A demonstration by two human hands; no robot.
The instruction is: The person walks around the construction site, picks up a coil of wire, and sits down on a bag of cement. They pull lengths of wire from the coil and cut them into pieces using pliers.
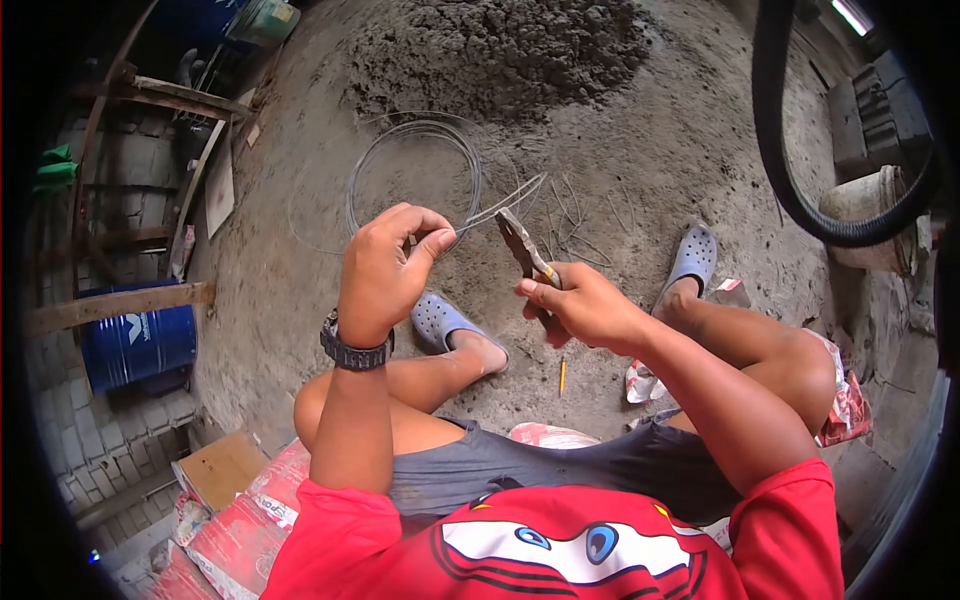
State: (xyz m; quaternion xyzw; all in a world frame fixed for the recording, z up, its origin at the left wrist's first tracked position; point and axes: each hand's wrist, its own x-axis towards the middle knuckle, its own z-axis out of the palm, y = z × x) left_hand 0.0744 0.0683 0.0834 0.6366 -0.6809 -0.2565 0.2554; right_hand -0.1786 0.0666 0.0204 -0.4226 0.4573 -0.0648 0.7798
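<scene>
My left hand (393,262) pinches thin grey wire (490,212) between thumb and fingers. Just right of that pinch, the wire runs on to a bent loop. My right hand (580,305) is wrapped round the handles of a pair of pliers (522,246); their jaws point up and left, right at the wire. Behind the left hand, a coil of wire (415,128) lies on the ground. Several short cut wire pieces (572,225) are scattered to the right of the coil.
A heap of wet grey mortar (500,60) lies ahead. A yellow pencil (562,377) is on the ground between my feet. Blue drum (140,335) and wooden beams (120,307) stand left; a pale bucket (868,215) stands right, behind a black hose (780,150). Cement bags (235,545) lie lower left.
</scene>
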